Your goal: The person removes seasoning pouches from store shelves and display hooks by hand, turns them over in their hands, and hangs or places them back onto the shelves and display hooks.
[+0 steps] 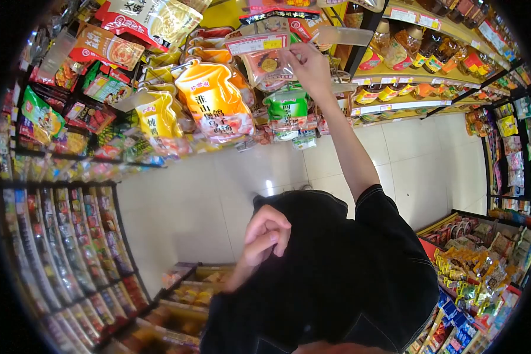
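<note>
Head view: right hand (308,68) at a glossy, flat plastic packet (268,71)
Fingers bent, grip unclear; left hand (265,234) loosely fisted.

Single head-worn view, fisheye-wide, looking forward and steeply down; wearer's black shirt (336,265) near below, shelf (402,107) farther ahead.

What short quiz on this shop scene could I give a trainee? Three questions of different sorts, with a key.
1. Which hand is raised to the hanging packets?
2. True or false: the left hand holds a bottle.
3. In the picture, the large orange pouch hangs on which side of the green pouch? A) left B) right C) directly below

Key: 1. The right hand. 2. False; its fingers are curled, with nothing visible in them. 3. A.
</note>
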`<state>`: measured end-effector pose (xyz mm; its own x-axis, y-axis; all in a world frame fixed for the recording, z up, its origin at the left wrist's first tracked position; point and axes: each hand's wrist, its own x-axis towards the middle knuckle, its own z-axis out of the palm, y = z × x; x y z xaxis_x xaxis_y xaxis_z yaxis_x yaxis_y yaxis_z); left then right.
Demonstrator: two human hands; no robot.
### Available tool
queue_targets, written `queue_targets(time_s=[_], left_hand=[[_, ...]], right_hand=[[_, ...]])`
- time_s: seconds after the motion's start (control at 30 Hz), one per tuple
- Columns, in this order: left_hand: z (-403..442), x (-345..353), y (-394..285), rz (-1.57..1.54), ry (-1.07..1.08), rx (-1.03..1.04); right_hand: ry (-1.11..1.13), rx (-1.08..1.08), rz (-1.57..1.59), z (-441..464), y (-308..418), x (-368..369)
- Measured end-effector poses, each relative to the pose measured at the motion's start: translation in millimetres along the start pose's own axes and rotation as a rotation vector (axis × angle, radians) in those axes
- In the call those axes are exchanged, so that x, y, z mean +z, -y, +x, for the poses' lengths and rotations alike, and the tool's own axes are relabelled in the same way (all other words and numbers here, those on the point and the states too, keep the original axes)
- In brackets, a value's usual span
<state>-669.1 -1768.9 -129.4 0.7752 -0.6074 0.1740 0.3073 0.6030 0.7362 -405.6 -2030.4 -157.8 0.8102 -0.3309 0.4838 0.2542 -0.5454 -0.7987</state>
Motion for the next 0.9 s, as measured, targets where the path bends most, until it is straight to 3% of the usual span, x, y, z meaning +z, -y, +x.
queue_targets(time_s=[0.07, 0.1, 0.2, 0.37, 0.47, 0.7, 0.8, 0.83, 0.9], left_hand=[[-5.4, -6.4, 3.3, 0.039, -0.046, -0.009], [-5.4, -9.1, 2.8, 0.049, -0.049, -0.012], [-3.3, -13.4, -1.6, 0.106, -0.069, -0.040], [20.8, -16.5, -26.6, 0.401, -0.095, -0.164], [41.8, -30.7, -42.4, 0.483, -0.201, -0.206], [79.2, -47.9, -62.2, 0.678, -0.344, -0.057], [91.6, -62.2, -58.4, 0.842, -0.432, 0.206], [93.3, -66.2, -62.3, 0.996, -0.507, 0.201], [113.8, -53.4, -69.9, 1.216, -0.427, 0.364]], right_hand=[[0.019, 0.045, 0.015, 2.0, 0.2, -9.3], [0.017, 0.123, 0.298, 4.6, -15.1, -7.1], [0.046, 0.090, 0.469, 6.4, -3.9, -31.5], [0.345, 0.154, 0.311, 0.0, 17.9, -69.7], [0.288, 0.140, 0.306, -6.8, 34.1, -73.3], [0.397, 0.210, 0.319, -38.1, 43.2, -97.0], [0.384, 0.334, 0.399, -72.7, 45.9, -108.6], [0.428, 0.355, 0.448, -82.9, 43.9, -114.2], [0.439, 0.448, 0.541, -104.3, 56.8, -121.8]])
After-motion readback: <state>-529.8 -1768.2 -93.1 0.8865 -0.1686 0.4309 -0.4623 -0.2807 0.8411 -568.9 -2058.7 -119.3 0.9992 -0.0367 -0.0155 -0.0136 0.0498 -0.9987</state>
